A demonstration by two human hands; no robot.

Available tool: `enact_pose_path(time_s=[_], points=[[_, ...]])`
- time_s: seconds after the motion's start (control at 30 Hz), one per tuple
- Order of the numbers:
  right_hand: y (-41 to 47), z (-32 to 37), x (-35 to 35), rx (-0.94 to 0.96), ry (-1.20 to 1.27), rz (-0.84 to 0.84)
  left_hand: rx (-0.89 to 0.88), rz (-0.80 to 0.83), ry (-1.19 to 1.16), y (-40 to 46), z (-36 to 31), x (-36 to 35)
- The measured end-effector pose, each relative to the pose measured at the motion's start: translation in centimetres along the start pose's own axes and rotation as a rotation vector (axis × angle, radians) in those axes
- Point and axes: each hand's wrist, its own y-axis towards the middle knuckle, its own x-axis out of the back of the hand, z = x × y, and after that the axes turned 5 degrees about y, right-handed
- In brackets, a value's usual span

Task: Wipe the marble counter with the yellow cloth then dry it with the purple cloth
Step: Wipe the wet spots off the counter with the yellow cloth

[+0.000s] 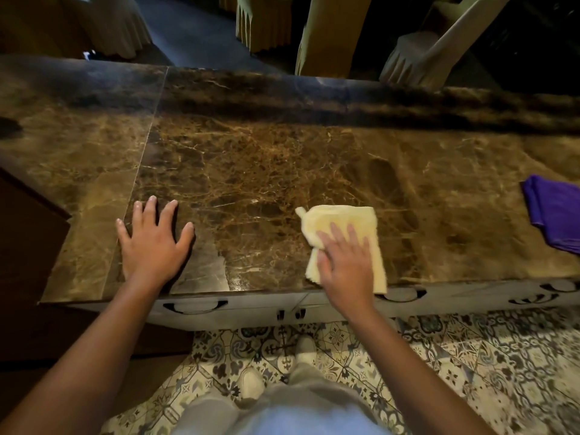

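The brown marble counter (266, 171) stretches across the view. A folded yellow cloth (342, 221) lies on it near the front edge, right of centre. My right hand (345, 265) presses flat on the cloth's lower part, fingers spread over it. My left hand (153, 240) rests flat on the bare marble to the left, fingers apart, holding nothing. A purple cloth (555, 211) lies folded at the far right of the counter, partly cut off by the frame edge.
Beyond the counter's raised back ledge (345, 102) stand chairs in pale pleated covers (266, 23). Under the front edge are white drawers with dark handles (194, 307). A patterned tile floor (470, 372) and my shoes lie below. A dark cabinet (28, 246) sits at left.
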Motion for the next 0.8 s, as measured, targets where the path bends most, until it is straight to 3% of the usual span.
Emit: enact_pose_path(time_s=[0.1, 0.23, 0.3, 0.37, 0.5, 0.57, 0.7, 0.8], points=[[-1.4, 5.0, -2.1, 0.177, 0.263, 0.065, -0.008, -0.012, -0.009, -0.1, 0.0, 0.1], [-3.0, 8.1, -1.9, 0.396, 0.564, 0.334, -0.014, -0.02, -0.032, -0.3, 0.4, 0.1], [-2.6, 7.8, -0.1, 0.372, 0.685, 0.409, -0.016, -0.022, -0.036, -0.3, 0.6, -0.1], [-0.1, 6.3, 2.4, 0.235, 0.751, 0.314, -0.018, -0.03, -0.036, -0.2, 0.6, -0.3], [9.9, 1.1, 6.3, 0.003, 0.624, -0.168, -0.01, -0.033, -0.03, 0.0, 0.4, -0.4], [15.1, -1.2, 6.4, -0.129, 0.563, -0.299, -0.006, -0.03, -0.02, 0.0, 0.3, -0.3], [20.6, -2.7, 2.8, -0.364, 0.416, -0.284, -0.002, -0.01, -0.007, -0.1, 0.0, 0.0], [21.0, 1.0, -0.1, -0.211, 0.363, -0.103, 0.003, -0.003, -0.012, 0.0, 0.1, 0.1]])
